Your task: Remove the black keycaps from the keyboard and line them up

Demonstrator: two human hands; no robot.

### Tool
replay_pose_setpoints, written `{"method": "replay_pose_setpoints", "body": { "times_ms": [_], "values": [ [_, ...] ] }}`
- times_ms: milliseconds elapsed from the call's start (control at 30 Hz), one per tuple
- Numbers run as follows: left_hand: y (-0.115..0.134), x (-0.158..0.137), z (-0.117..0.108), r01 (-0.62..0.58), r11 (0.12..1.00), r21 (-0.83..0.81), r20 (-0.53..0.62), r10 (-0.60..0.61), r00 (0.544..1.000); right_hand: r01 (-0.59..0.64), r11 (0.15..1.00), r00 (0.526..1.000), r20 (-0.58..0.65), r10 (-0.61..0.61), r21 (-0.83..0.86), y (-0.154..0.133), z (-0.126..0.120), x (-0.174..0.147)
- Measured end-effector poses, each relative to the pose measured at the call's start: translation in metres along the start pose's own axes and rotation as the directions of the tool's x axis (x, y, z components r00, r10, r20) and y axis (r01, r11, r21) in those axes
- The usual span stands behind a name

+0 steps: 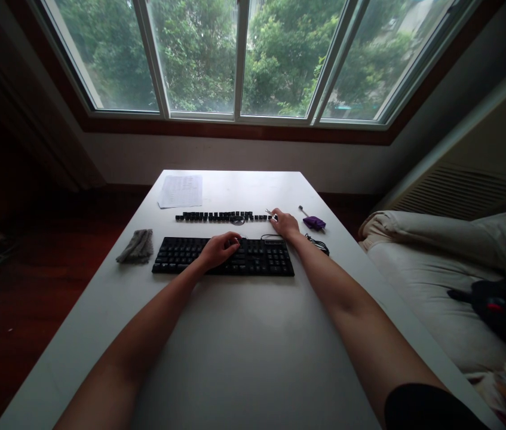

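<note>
A black keyboard (253, 266) lies on the white table in front of me. My left hand (220, 249) rests over the middle of it, its fingers curled together above the keys. Anything between those fingertips is too small to make out. Farther off, my right hand (285, 224) is closed at the right end of a row of loose black keycaps (217, 215). A thin, light metal tool (269, 212) sticks out from its fingertips; its exact kind is unclear. One small dark round item (237, 221) sits just below the row.
On the white table (244, 346) are a crumpled grey cloth (136, 246) at left, a printed paper (181, 191) at the back, and a purple pouch (314, 223) beside a thin brush-like stick (303, 211). A coiled black cable (318, 244) lies near my right forearm.
</note>
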State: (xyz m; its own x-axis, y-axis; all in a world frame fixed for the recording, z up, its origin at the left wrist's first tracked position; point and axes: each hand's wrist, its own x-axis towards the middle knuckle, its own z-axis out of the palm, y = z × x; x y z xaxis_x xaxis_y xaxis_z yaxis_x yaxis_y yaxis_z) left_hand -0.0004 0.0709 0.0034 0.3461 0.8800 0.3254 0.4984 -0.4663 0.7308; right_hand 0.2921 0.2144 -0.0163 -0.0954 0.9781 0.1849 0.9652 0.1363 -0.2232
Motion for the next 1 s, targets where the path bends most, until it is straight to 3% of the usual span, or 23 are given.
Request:
{"method": "replay_pose_setpoints", "body": {
  "times_ms": [400, 667, 900, 1000],
  "values": [
    [-0.001, 0.0, 0.0, 0.006, 1.0, -0.003, -0.002, -0.006, 1.0, -0.018, 0.998, 1.0, -0.005, 0.019, 0.068, 0.005, 0.004, 0.003],
    [-0.003, 0.0, 0.001, 0.004, 1.0, 0.0, 0.001, -0.004, 1.0, 0.03, 0.977, 0.995, -0.097, -0.009, 0.211, -0.002, -0.014, -0.006],
    [0.001, -0.001, 0.0, 0.008, 1.0, -0.001, 0.001, -0.008, 1.0, 0.2, 0.864, 0.963, -0.256, -0.085, 0.463, -0.008, -0.043, -0.035],
    [0.003, -0.001, 0.0, 0.001, 1.0, 0.017, -0.007, -0.001, 1.0, 0.141, 0.8, 0.989, -0.127, -0.082, 0.583, 0.002, -0.056, -0.049]
  ]
}}
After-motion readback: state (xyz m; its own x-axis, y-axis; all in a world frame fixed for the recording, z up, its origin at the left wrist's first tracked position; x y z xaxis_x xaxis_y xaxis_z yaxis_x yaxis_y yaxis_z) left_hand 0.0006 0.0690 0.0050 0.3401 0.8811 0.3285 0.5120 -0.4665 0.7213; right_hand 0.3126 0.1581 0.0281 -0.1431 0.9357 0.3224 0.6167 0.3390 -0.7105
